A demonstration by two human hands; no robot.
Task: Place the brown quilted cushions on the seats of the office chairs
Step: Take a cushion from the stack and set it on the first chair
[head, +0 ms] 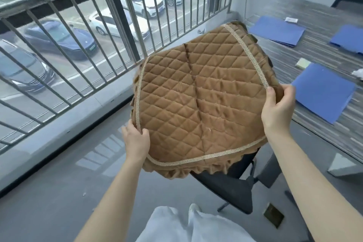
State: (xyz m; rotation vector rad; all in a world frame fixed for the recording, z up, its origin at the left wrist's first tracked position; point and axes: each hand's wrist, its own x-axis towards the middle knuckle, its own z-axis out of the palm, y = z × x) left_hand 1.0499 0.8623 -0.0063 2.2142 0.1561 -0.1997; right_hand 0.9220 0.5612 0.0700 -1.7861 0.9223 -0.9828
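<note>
A brown quilted cushion with beige braid and a ruffled edge hangs spread out in the air in the middle of the view. My left hand pinches its near left edge at the braid. My right hand grips its right edge, thumb on top. Below the cushion a black office chair stands, its seat mostly hidden by the cushion.
A grey table at the right carries several blue folders and a yellow note pad. A metal railing before a window runs along the left. Another chair's back shows at the far right. Grey floor lies below.
</note>
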